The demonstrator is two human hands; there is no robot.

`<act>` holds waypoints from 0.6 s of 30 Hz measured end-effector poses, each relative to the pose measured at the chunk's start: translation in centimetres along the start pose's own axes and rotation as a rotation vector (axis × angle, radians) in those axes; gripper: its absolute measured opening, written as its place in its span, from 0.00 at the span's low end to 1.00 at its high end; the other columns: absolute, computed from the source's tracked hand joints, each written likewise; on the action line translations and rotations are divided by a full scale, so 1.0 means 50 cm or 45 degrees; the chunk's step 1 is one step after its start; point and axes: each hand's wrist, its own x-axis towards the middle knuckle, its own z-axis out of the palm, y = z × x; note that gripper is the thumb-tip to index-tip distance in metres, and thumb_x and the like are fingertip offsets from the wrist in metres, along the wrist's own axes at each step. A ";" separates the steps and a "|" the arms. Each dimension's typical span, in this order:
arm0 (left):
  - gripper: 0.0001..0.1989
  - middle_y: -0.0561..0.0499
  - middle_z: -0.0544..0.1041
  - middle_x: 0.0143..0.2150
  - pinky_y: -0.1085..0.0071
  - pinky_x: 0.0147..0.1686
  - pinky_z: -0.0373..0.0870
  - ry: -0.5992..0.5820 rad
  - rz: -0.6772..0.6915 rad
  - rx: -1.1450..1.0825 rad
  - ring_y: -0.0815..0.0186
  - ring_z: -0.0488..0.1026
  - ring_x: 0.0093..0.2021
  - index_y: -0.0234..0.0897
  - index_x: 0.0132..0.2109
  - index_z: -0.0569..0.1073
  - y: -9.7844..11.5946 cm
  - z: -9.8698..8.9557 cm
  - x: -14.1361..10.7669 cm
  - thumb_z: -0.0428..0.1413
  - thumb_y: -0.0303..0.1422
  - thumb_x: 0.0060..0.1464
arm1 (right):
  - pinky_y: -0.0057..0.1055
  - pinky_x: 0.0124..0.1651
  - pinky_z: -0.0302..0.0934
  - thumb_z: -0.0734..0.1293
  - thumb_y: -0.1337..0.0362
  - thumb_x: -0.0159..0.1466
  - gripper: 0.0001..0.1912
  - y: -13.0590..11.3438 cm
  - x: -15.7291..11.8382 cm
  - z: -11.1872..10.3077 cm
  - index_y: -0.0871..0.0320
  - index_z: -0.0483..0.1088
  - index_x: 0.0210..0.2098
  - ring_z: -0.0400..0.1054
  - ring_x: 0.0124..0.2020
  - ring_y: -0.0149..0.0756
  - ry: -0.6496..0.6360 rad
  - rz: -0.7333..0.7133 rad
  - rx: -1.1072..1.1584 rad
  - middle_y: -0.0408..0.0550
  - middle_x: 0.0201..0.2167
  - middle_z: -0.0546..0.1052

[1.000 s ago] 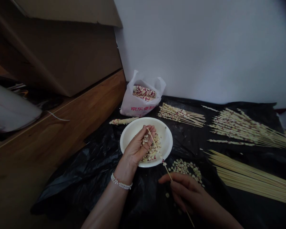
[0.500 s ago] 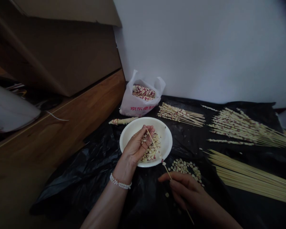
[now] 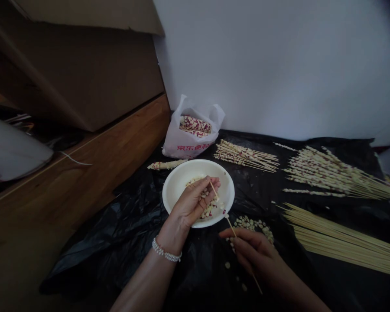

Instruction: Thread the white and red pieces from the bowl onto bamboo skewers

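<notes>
"Skewer (image 3: 231, 226) first: where do we have it?"

"Slanting from our right hand (image 3: 258, 251), whose fingers clamp its shaft, up over the white bowl (image 3: 171, 186), a few kernels (image 3: 226, 215) threaded along it."

"And our left hand (image 3: 195, 203)?"

"Cupped over the bowl by the tip (a beaded bracelet (image 3: 166, 252) circles its wrist); whether thumb and finger pinch the skewer, we can't tell."

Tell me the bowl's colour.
The bowl is white; it shows best in the head view.
</notes>
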 end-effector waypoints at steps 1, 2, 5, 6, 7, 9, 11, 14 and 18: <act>0.06 0.43 0.82 0.43 0.72 0.46 0.76 -0.027 -0.024 0.032 0.63 0.79 0.46 0.32 0.40 0.80 -0.004 -0.001 -0.002 0.63 0.27 0.53 | 0.23 0.20 0.42 0.69 0.48 0.64 0.20 -0.001 0.001 -0.001 0.55 0.78 0.46 0.48 0.16 0.25 0.016 -0.012 0.000 0.33 0.13 0.58; 0.06 0.43 0.82 0.42 0.74 0.45 0.76 -0.052 -0.048 0.066 0.64 0.79 0.45 0.32 0.40 0.80 -0.008 -0.002 -0.003 0.63 0.28 0.53 | 0.24 0.20 0.41 0.69 0.47 0.64 0.21 -0.003 0.002 -0.002 0.56 0.78 0.46 0.47 0.16 0.24 0.032 -0.026 0.001 0.33 0.13 0.58; 0.07 0.43 0.82 0.42 0.77 0.42 0.75 -0.158 -0.105 0.175 0.65 0.78 0.45 0.33 0.40 0.80 -0.012 -0.005 -0.009 0.64 0.29 0.52 | 0.24 0.20 0.40 0.69 0.47 0.63 0.22 -0.007 0.005 -0.004 0.57 0.79 0.46 0.47 0.15 0.24 0.056 -0.071 -0.005 0.33 0.12 0.58; 0.07 0.43 0.82 0.42 0.77 0.42 0.74 -0.201 -0.125 0.205 0.65 0.78 0.45 0.32 0.39 0.80 -0.012 -0.005 -0.011 0.65 0.30 0.52 | 0.25 0.20 0.41 0.69 0.47 0.63 0.21 -0.008 0.005 -0.004 0.56 0.79 0.46 0.48 0.15 0.24 0.068 -0.082 -0.014 0.33 0.12 0.58; 0.07 0.42 0.82 0.42 0.77 0.42 0.74 -0.239 -0.148 0.229 0.65 0.78 0.45 0.31 0.39 0.80 -0.012 -0.006 -0.013 0.65 0.30 0.52 | 0.25 0.20 0.41 0.69 0.47 0.63 0.21 -0.009 0.005 -0.005 0.56 0.79 0.46 0.48 0.15 0.25 0.078 -0.090 -0.026 0.33 0.12 0.58; 0.07 0.41 0.82 0.41 0.77 0.42 0.74 -0.283 -0.202 0.249 0.65 0.78 0.43 0.29 0.38 0.80 -0.012 -0.004 -0.015 0.65 0.29 0.52 | 0.25 0.20 0.41 0.69 0.47 0.64 0.21 -0.010 0.004 -0.006 0.56 0.79 0.46 0.48 0.15 0.25 0.087 -0.091 -0.039 0.33 0.12 0.59; 0.08 0.39 0.81 0.41 0.75 0.42 0.75 -0.275 -0.218 0.207 0.63 0.79 0.43 0.27 0.38 0.79 -0.011 0.000 -0.015 0.64 0.30 0.53 | 0.25 0.20 0.41 0.68 0.47 0.64 0.21 -0.009 0.002 -0.008 0.56 0.78 0.47 0.48 0.15 0.24 0.089 -0.087 -0.026 0.33 0.12 0.60; 0.08 0.37 0.81 0.43 0.70 0.46 0.77 -0.155 -0.165 0.011 0.60 0.79 0.45 0.26 0.42 0.78 -0.006 0.007 -0.012 0.61 0.27 0.56 | 0.25 0.20 0.39 0.68 0.49 0.65 0.20 -0.006 0.001 -0.011 0.55 0.78 0.48 0.49 0.15 0.24 0.081 -0.072 -0.005 0.34 0.13 0.62; 0.27 0.40 0.80 0.50 0.67 0.55 0.73 -0.074 -0.132 -0.192 0.61 0.79 0.50 0.30 0.53 0.76 0.008 0.005 -0.003 0.50 0.09 0.49 | 0.25 0.20 0.37 0.68 0.48 0.65 0.20 -0.004 0.003 -0.014 0.56 0.78 0.48 0.47 0.14 0.24 0.066 -0.075 -0.027 0.34 0.12 0.61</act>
